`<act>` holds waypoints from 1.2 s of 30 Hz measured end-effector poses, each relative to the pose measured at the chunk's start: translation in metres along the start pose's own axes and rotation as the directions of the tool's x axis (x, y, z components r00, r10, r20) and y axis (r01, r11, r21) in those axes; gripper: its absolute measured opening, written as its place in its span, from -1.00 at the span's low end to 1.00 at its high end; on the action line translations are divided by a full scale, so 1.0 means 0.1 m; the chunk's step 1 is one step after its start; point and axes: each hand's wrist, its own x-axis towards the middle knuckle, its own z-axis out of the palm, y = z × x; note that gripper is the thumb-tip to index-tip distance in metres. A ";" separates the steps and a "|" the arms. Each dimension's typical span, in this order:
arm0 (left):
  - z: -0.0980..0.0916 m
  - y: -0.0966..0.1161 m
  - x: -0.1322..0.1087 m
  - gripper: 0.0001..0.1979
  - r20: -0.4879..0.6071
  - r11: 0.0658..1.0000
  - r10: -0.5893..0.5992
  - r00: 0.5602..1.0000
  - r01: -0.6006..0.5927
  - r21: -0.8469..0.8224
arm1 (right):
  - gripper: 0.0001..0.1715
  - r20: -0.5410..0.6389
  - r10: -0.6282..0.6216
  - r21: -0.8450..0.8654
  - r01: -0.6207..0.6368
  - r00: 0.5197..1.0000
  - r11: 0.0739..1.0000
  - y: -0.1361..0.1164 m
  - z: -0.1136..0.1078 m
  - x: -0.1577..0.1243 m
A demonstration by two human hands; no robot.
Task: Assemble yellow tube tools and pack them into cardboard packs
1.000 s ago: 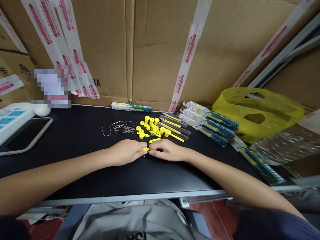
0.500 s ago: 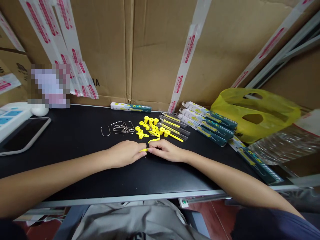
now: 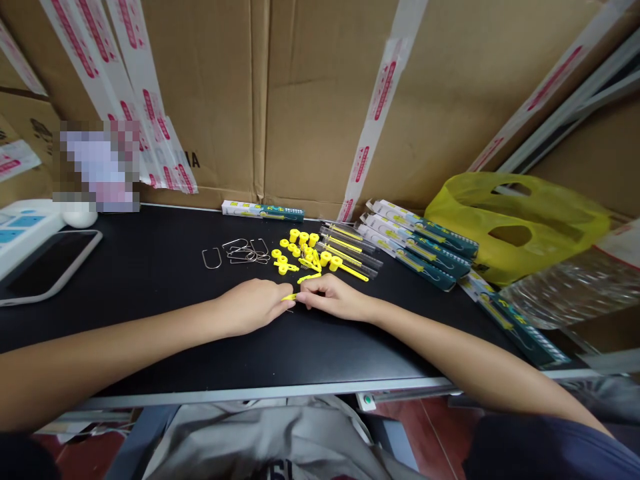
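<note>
My left hand (image 3: 257,305) is closed in a pinch on a small yellow plastic piece (image 3: 289,297), low over the black table. Facing it, my right hand (image 3: 330,296) has its thumb and forefinger closed at the same piece's right end. A thin wire-like bit shows just under the left fingertips. Just beyond my right fingers lies another slim yellow piece (image 3: 309,277). Behind the hands is a cluster of yellow plastic caps and rings (image 3: 294,237), with small springs among them. Bent metal wire hooks (image 3: 245,251) lie to the left of it, and clear tubes with yellow rods (image 3: 345,250) to the right.
Several printed slim boxes (image 3: 415,240) are stacked at the right, beside a yellow plastic bag (image 3: 465,207) and clear plastic packaging (image 3: 555,287). Another slim box (image 3: 263,211) lies at the back by the cardboard (image 3: 310,100). A phone (image 3: 47,267) lies at the left near a power strip (image 3: 25,223).
Both hands stay together at the yellow piece. My right hand's fingers have shifted very slightly. The whole view has moved a little; the other things lie as before.
</note>
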 end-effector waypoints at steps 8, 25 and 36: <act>0.02 -0.03 0.02 -0.70 -0.021 1.000 0.019 1.000 -0.019 -0.008 | -0.52 -0.137 0.004 0.028 -0.001 0.991 1.000 0.03 0.05 0.01; 0.11 0.06 -0.02 -0.69 -0.036 0.999 -0.036 0.999 0.035 -0.027 | -0.51 -0.293 0.032 -0.078 -0.057 0.956 0.995 -0.04 0.18 0.01; 0.03 0.00 0.00 -0.70 -0.012 0.999 -0.022 1.000 0.022 -0.033 | -0.58 -0.110 -0.015 -0.026 0.012 0.994 1.000 -0.03 0.03 0.03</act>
